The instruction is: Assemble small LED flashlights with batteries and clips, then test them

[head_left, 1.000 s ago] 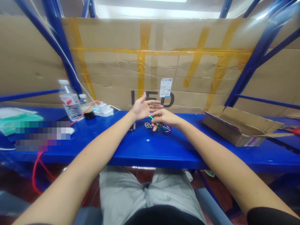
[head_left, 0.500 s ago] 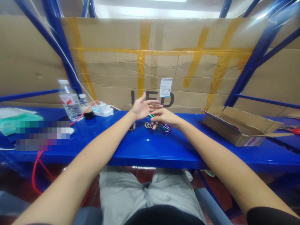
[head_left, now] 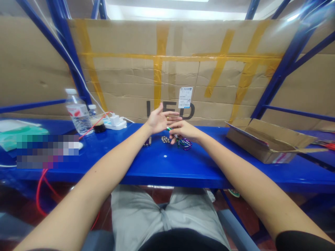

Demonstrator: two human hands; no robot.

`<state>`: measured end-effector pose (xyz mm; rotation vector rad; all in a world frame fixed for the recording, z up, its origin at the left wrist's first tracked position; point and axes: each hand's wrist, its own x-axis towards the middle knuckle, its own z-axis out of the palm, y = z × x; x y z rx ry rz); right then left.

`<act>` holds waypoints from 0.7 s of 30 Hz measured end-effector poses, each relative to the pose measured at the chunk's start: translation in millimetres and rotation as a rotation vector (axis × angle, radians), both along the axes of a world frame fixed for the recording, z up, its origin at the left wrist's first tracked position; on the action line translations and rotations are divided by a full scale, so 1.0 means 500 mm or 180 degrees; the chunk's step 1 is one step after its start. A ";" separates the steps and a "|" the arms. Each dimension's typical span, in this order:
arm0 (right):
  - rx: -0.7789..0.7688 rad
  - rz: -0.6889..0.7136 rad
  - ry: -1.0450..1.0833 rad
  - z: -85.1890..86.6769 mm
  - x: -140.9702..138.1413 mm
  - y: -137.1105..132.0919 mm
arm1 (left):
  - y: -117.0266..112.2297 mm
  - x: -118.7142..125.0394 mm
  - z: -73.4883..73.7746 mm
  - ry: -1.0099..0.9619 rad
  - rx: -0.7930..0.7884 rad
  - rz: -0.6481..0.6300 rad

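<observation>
My left hand [head_left: 159,120] is open above the table, palm turned inward, thumb up and fingers stretched to the right, with a ring on one finger. Close beside it, my right hand [head_left: 184,130] has its fingers closed on a shiny green carabiner [head_left: 169,129], mostly hidden by the fingers. Under and beside the right hand lie purple and green carabiners [head_left: 186,144]. A cluster of small round metal pieces [head_left: 165,139] sits on the table just below the hands. Several small dark metal pieces [head_left: 148,141] lie near my left wrist, partly covered by the forearm.
The blue table [head_left: 167,170] has an open cardboard box [head_left: 264,143] at right. A water bottle [head_left: 77,113], a dark-liquid bottle [head_left: 98,120] and a white power strip [head_left: 116,122] with cables stand at left. A large cardboard panel [head_left: 125,83] rises behind, between blue posts.
My right fingers have shifted slightly, and a little less of the green carabiner shows beside the left palm. The left hand stays in place.
</observation>
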<state>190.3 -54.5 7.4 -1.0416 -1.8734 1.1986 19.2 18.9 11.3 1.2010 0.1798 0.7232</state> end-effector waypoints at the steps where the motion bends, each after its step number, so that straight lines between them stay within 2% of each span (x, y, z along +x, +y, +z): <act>1: 0.0000 0.0002 -0.0004 0.000 0.000 0.000 | 0.001 0.000 0.000 -0.0001 0.0001 -0.0006; 7: -0.0054 0.0031 0.0165 -0.007 0.003 0.009 | 0.001 0.000 -0.001 0.0039 0.0052 0.0010; 21: 0.0031 0.0061 -0.0046 0.001 0.000 0.001 | 0.002 0.001 -0.001 0.0060 0.0070 0.0034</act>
